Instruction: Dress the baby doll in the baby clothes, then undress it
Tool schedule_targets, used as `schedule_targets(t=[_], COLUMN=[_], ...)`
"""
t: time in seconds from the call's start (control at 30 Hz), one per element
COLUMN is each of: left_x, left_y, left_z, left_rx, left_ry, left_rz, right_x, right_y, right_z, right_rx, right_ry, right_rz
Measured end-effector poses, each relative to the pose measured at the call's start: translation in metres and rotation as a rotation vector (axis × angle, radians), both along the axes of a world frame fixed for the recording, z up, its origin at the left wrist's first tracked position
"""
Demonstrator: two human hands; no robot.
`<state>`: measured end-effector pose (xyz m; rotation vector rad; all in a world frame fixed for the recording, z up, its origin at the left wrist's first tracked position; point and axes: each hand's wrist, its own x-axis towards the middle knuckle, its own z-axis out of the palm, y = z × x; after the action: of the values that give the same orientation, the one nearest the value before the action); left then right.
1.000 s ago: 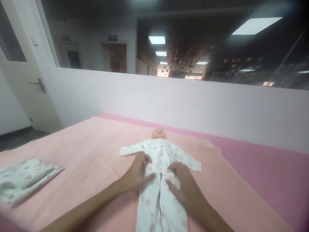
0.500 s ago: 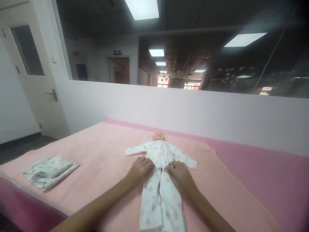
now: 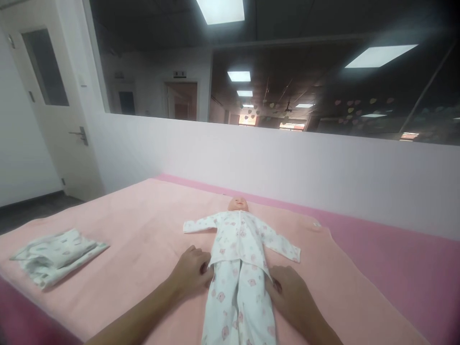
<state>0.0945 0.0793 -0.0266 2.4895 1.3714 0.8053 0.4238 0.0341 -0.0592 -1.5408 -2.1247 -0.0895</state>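
Note:
A baby doll (image 3: 239,204) lies on its back, head at the far end, in a white long-sleeved shirt (image 3: 239,237) with small pink prints. Matching trousers (image 3: 223,299) cover its legs, and the shirt's hem overlaps their waist. At the hem's left corner, my left hand (image 3: 190,272) is closed, thumb and fingers pinching the cloth. My right hand (image 3: 290,290) is curled at the right corner, the hem's edge between its thumb and fingers. The fingertips of both are partly hidden. The doll's own hands and feet do not show.
A folded patterned cloth (image 3: 59,256) lies at the left on the peach blanket (image 3: 140,225). Beneath the blanket is a pink padded surface (image 3: 388,249). Behind stands a white wall (image 3: 269,158) with a wide window; a door (image 3: 72,129) is at far left.
Both my hands have moved toward me and slightly apart, drawing the shirt's hem down over the trousers' waist. The view has shifted slightly.

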Motion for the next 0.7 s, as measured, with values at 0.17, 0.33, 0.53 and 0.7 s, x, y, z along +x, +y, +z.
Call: schedule_targets(t=[0.17, 0.33, 0.53, 0.7], left_x=[-0.001, -0.015, -0.065, -0.092], left_y=[-0.001, 0.005, 0.078, 0.135], left_z=[-0.003, 0.003, 0.031, 0.006], left_rx=[0.006, 0.034, 0.156, -0.065], left_ry=[0.001, 0.01, -0.001, 0.021], left_rz=[-0.04, -0.119, 0.172, 0.505], right_x=[0.007, 0.022, 0.067, 0.114], right_y=[-0.008, -0.007, 0.04, 0.086], right_z=[0.011, 0.017, 0.011, -0.022], right_rx=[-0.1, -0.165, -0.014, -0.018], right_ry=[0.007, 0.316, 0.552, 0.486], right_rz=[0.085, 0.116, -0.311, -0.487])
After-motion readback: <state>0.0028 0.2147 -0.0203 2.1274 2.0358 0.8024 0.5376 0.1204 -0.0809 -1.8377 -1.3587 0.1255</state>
